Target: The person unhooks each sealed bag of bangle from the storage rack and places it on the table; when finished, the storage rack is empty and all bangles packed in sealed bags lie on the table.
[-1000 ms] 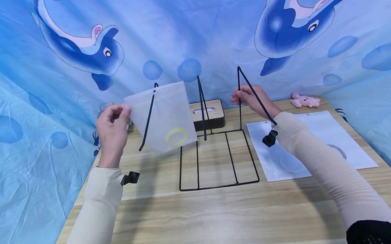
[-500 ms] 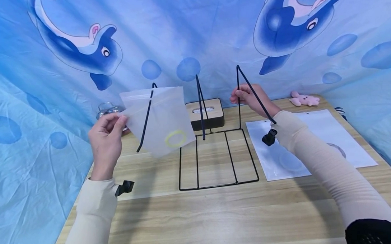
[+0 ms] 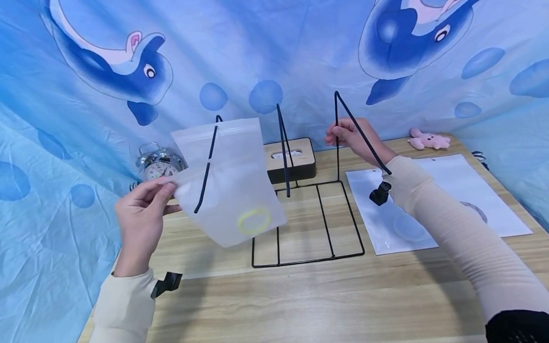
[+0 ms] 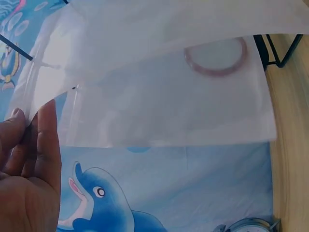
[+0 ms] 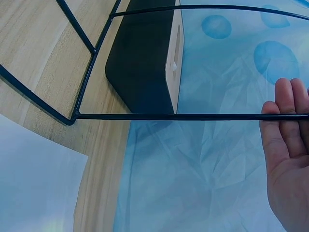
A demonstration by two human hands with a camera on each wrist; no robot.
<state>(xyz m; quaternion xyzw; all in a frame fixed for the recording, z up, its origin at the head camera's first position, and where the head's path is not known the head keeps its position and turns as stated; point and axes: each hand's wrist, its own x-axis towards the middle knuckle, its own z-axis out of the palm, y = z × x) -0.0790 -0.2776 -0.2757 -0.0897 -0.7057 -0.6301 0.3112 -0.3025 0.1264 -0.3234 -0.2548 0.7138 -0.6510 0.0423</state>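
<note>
A black wire rack [image 3: 308, 258] stands on the table, with arms slanting toward me. A translucent zip bag [image 3: 233, 170] with a yellow ring printed on it hangs on its left arm, which pokes through the bag. My left hand [image 3: 143, 215] pinches the bag's left edge between thumb and fingers. From the left wrist view, a second bag layer [image 4: 164, 106] with a reddish ring shows behind the first one. My right hand [image 3: 353, 136] grips the back upright of the rack's right arm; in the right wrist view its fingers [image 5: 285, 140] lie behind the rod.
Behind the rack sits a tissue box [image 3: 297, 162] with a wooden top. A silver alarm clock [image 3: 161, 162] stands at the back left. White bags [image 3: 437, 197] lie flat at the right, near a pink plush toy [image 3: 429, 140]. A blue dolphin curtain [image 3: 306, 51] hangs close behind.
My left hand has moved down and left, still holding the bag's edge. The bag's lower part has swung toward me, and the alarm clock has come into view. My right hand stays put.
</note>
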